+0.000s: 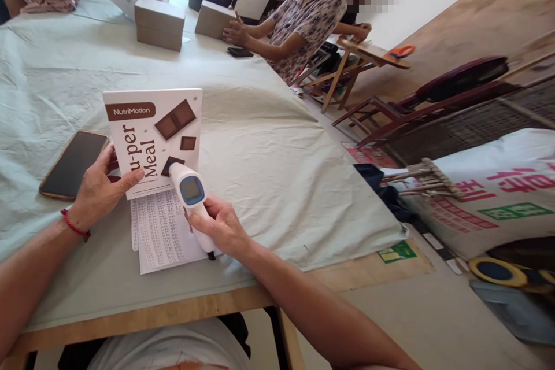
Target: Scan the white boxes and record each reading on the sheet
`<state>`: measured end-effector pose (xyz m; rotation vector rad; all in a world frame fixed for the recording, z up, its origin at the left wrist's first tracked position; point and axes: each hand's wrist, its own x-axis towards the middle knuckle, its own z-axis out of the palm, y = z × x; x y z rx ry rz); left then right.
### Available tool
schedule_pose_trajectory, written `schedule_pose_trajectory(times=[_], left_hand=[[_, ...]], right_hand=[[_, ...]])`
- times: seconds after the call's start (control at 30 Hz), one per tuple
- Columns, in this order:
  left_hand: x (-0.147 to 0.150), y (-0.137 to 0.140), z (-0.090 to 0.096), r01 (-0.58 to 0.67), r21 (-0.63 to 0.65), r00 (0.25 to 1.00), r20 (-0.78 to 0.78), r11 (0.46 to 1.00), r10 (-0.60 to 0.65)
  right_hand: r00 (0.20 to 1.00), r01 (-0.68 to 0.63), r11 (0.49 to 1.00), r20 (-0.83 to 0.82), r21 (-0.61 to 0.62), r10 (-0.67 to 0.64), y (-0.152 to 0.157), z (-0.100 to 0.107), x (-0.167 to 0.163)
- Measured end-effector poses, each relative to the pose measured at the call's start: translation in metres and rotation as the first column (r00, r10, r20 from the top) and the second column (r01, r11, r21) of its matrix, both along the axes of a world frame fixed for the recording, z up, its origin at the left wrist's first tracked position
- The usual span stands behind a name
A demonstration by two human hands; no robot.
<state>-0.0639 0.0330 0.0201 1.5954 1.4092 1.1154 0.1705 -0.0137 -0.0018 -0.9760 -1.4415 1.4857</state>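
Pale cloth is covering the table (269,144). Left hand (102,188) is gripping an upright white box (151,139); right hand (219,225) is clasping a thermometer (191,196) touching it.

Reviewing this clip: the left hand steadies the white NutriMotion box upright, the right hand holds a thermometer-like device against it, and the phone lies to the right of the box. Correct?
One detail is off. In the head view the phone lies to the left of the box, beside the left hand, not to its right. The rest holds: the left hand steadies the upright box and the right hand holds the device against it.
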Motion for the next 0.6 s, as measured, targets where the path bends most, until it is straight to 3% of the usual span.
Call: schedule_pose_trajectory(times=[0.17,0.3,0.6], left_hand=[[-0.004,0.002,-0.004,0.01,-0.023,0.997,-0.07,1.0,-0.012],[-0.005,0.002,-0.007,0.017,-0.066,0.999,0.044,0.998,-0.014],[-0.002,0.001,-0.002,-0.072,-0.128,0.99,0.107,0.989,0.086]], right_hand=[[0.991,0.107,0.993,-0.072,-0.049,-0.11,0.0,0.004,0.008],[0.982,0.16,0.981,-0.083,-0.114,-0.17,0.001,0.003,0.015],[0.982,0.159,0.98,-0.088,-0.121,-0.17,0.001,0.007,0.017]])
